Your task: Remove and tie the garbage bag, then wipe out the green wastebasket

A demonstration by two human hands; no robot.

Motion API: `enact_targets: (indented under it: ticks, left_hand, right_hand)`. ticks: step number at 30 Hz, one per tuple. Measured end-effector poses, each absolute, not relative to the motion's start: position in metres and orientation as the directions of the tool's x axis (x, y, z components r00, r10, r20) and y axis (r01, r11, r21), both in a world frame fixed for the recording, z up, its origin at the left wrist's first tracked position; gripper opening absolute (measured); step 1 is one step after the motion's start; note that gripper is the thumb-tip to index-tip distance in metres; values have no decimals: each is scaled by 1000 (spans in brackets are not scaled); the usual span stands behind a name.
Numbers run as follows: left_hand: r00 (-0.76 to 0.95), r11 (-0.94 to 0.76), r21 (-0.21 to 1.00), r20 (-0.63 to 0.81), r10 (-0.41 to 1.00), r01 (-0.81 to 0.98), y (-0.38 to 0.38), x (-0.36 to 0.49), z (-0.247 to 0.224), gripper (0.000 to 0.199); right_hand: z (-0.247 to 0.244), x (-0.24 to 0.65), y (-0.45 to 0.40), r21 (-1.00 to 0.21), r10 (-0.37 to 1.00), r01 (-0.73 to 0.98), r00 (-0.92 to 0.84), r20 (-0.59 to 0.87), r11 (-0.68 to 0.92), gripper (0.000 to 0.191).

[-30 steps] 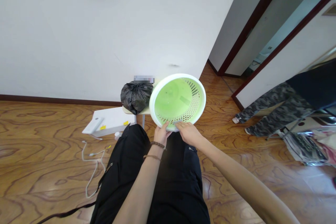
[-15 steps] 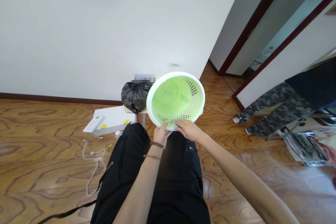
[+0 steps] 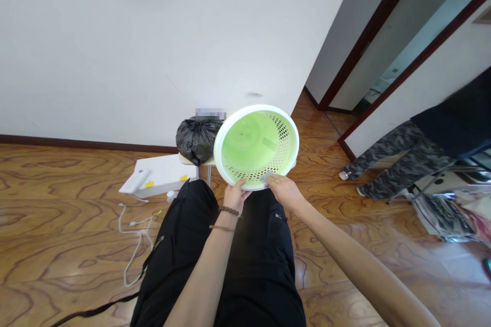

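Observation:
A round green plastic basket (image 3: pixel 249 138) with a white rim and perforated sides leans tilted, its opening facing me. My left hand (image 3: pixel 235 195) is closed on the near rim, thumb over the edge and fingers beneath. Just to its right, my right hand (image 3: pixel 283 190) is closed around a small grey cloth (image 3: pixel 266 177) and presses it against the near rim. Only a bit of the cloth shows beyond my fingers. A knotted black plastic bag (image 3: pixel 198 139) sits left of the basket on a pale stool seat (image 3: pixel 187 159).
Left on the wooden floor (image 3: pixel 57 225) are a white box (image 3: pixel 161 171) with yellow tags and a white cable (image 3: pixel 134 260). My black-trousered knees are under the basket. A white wall (image 3: pixel 153 46) stands ahead. To the right stands another person in camouflage trousers (image 3: pixel 406 158).
My right hand has slid a little to the right along the near rim with the grey cloth. My left hand and the basket have hardly moved.

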State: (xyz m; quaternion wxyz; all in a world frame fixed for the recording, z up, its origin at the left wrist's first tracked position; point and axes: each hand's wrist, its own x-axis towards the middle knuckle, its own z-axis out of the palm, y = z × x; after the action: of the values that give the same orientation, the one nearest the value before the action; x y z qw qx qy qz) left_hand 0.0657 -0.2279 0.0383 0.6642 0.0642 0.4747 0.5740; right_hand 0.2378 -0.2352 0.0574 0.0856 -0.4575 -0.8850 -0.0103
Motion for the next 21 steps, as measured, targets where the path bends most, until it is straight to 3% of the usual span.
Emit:
enact_targets:
  ticks: [5,15,21]
  left_hand:
    - [-113,333,645,-548,828,-688,-224,69,35,25]
    - [-202,262,673,-529,824,-692,-203,75,47,21]
    - [-81,458,686,-598,797,-565,-202,50,43,38]
  right_hand:
    - [44,218,-237,-141,785,773,-598,160,618,39]
    - [46,211,-213,122,796,818,-575,186,563,41]
    - [45,206,-213,160,772,791,-612,171,591,42]
